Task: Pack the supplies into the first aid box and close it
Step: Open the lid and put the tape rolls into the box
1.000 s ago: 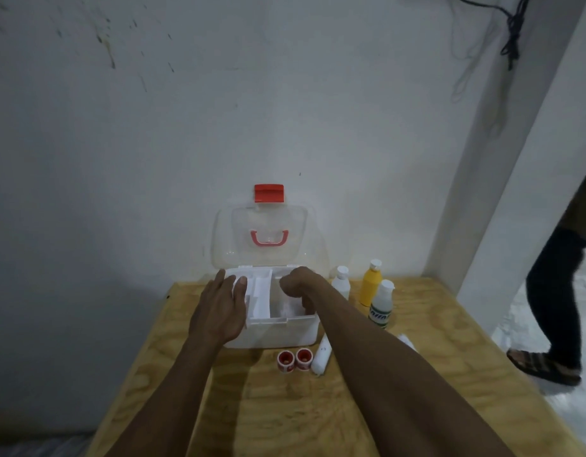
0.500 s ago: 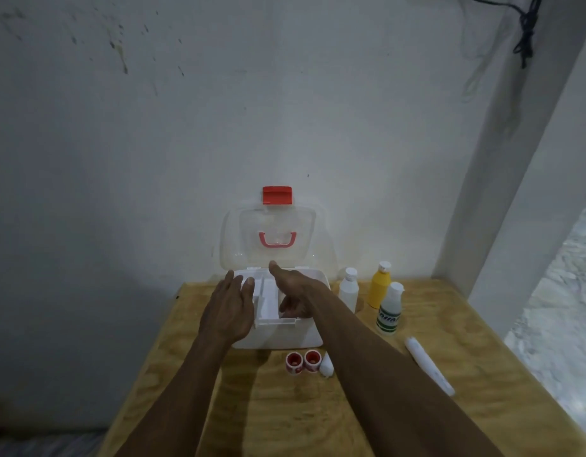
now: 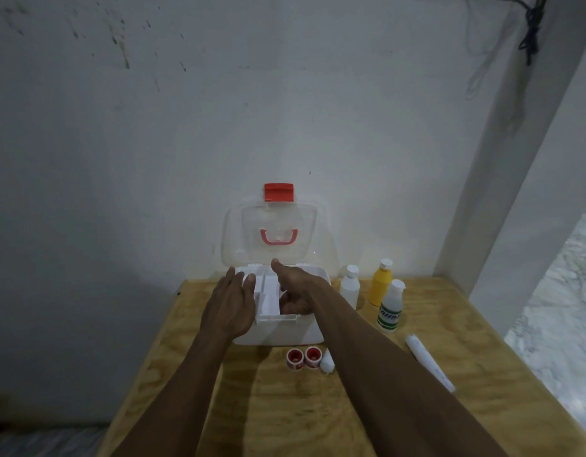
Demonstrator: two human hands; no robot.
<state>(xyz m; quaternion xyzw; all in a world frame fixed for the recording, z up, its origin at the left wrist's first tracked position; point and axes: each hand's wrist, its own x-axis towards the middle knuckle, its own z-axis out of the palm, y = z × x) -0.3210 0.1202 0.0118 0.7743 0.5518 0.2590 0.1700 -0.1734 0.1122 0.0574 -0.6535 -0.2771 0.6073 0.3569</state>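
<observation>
The white first aid box (image 3: 285, 334) stands open on the wooden table (image 3: 285, 410), its clear lid (image 3: 275, 225) with red latch (image 3: 278, 192) leaning against the wall. A white divider tray (image 3: 268, 301) sits in the box. My left hand (image 3: 230, 305) lies flat on the box's left side, fingers straight. My right hand (image 3: 296, 288) reaches into the tray's right part, thumb up and fingers curled down; what they touch is hidden. Two red tape rolls (image 3: 303, 356) and a small white item (image 3: 327, 362) lie in front of the box.
To the right of the box stand a white bottle (image 3: 350, 285), a yellow bottle (image 3: 380, 283) and a green-labelled bottle (image 3: 391, 308). A long white tube (image 3: 428, 361) lies near the table's right edge. The wall is directly behind; a pillar rises at the right.
My right hand has turned inside the box, its thumb now raised. My left hand has barely moved. A person at the right edge one second ago is gone.
</observation>
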